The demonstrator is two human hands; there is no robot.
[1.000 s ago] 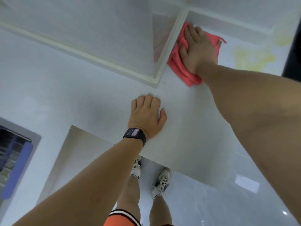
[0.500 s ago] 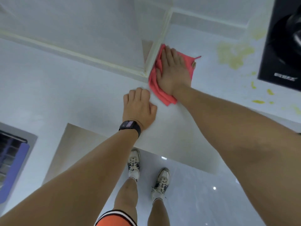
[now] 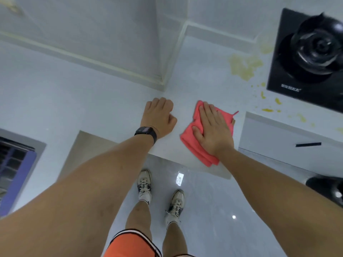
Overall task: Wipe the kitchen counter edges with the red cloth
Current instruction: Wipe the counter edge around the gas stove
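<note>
I see the folded red cloth (image 3: 193, 143) lying flat on the pale grey glossy worktop (image 3: 111, 108), close to its front edge, with one corner reaching almost to that edge and a thin red loop sticking out at its far side. My right hand (image 3: 213, 132) lies palm down on top of it, fingers straight and together, pressing the cloth onto the surface rather than gripping it; the thumb rests on the cloth's left part. Just beside it to the left, apart from the cloth, my left hand (image 3: 159, 117) rests on the bare worktop with its fingers curled under into a loose fist that holds nothing, and a black wristwatch (image 3: 146, 132) sits on that wrist. Beyond both hands a white boxed column (image 3: 111, 43) rises from the worktop, with a cream sealant line along its foot. Further right on the surface there is a patch of yellowish stains and splatters (image 3: 245, 67), spreading toward a black glass hob with a round burner (image 3: 311, 52), which looks blurred. Right of the cloth I see a white drawer front with a slim black handle (image 3: 308, 144). At the far left a blue dish rack (image 3: 16, 173) sits in a recess. Below the worktop edge, my feet in pale sneakers (image 3: 144, 184) stand on the shiny grey floor (image 3: 213, 210)
</note>
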